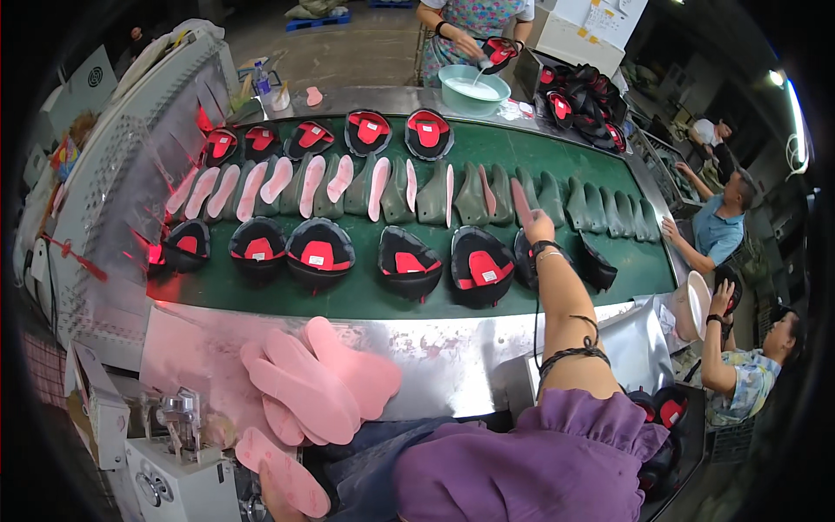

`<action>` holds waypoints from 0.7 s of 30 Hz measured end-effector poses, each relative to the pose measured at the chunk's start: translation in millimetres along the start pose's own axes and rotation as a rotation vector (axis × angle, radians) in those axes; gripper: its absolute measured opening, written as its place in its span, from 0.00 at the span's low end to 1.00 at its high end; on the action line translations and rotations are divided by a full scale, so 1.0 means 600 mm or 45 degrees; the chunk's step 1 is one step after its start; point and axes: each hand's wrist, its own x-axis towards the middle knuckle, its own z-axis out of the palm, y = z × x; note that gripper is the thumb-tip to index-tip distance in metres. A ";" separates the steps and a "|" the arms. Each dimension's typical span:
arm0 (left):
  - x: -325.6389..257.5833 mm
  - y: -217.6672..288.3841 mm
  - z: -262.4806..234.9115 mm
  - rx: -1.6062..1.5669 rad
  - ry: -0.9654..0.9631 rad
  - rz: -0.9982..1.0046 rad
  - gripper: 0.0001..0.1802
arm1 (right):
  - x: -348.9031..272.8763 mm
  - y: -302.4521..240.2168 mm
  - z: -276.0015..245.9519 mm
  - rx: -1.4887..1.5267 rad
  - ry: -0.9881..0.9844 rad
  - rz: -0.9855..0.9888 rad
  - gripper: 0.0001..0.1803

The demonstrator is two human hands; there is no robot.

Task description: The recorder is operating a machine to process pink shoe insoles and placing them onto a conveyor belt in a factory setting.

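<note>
My right hand [540, 228] reaches over the green conveyor belt [357, 300] and pinches the lower end of a pink insole [520, 198]. That insole stands against a row of dark green shoe lasts [470, 193]. At the lower left my left hand [275, 492] holds another pink insole [287, 470]; most of its fingers are hidden. Beside it, a loose pile of pink insoles [300, 383] lies on the metal ledge [435, 357]. Several lasts on the left carry insoles [252, 189]. Black shoe uppers with red linings [320, 252] line both sides of the lasts.
Across the belt a person tilts a black-and-red upper over a pale green basin [474, 91]. A heap of uppers [581, 104] lies at the back right. Other people work along the right side. A grey perforated machine housing [130, 200] borders the belt's left end.
</note>
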 end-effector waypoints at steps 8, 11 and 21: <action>0.008 -0.017 -0.012 -0.085 0.050 0.019 0.25 | 0.003 -0.096 0.119 0.387 0.055 -0.007 0.11; 0.015 -0.018 0.003 -0.098 0.087 0.083 0.23 | 0.002 -0.122 0.139 0.239 0.000 -0.109 0.11; 0.033 -0.034 -0.019 -0.040 -0.049 0.032 0.23 | -0.072 -0.275 0.121 0.490 0.147 -0.485 0.13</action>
